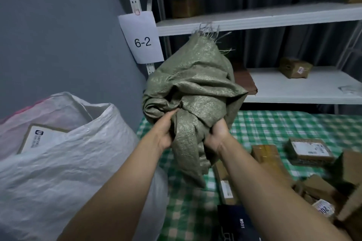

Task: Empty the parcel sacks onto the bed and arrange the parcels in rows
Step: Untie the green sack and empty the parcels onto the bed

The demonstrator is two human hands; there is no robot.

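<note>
A crumpled green woven sack [194,88] is held up above the bed, bunched into a loose bundle with a frayed top edge. My left hand [166,131] grips its lower left folds and my right hand [217,135] grips its lower right folds. Below lies the bed with a green checked sheet [274,123]. Several brown cardboard parcels [307,150] lie scattered on it at the right, unsorted. A white woven sack [78,162] stands at the left edge of the bed, open at the top, with a labelled parcel [39,139] showing inside.
White metal shelves [274,15] stand behind the bed, with a brown parcel [294,67] on the lower shelf and another on the upper one. A paper tag reading 6-2 [142,39] hangs on the shelf post. A grey wall fills the left. A dark flat package [239,223] lies near the front.
</note>
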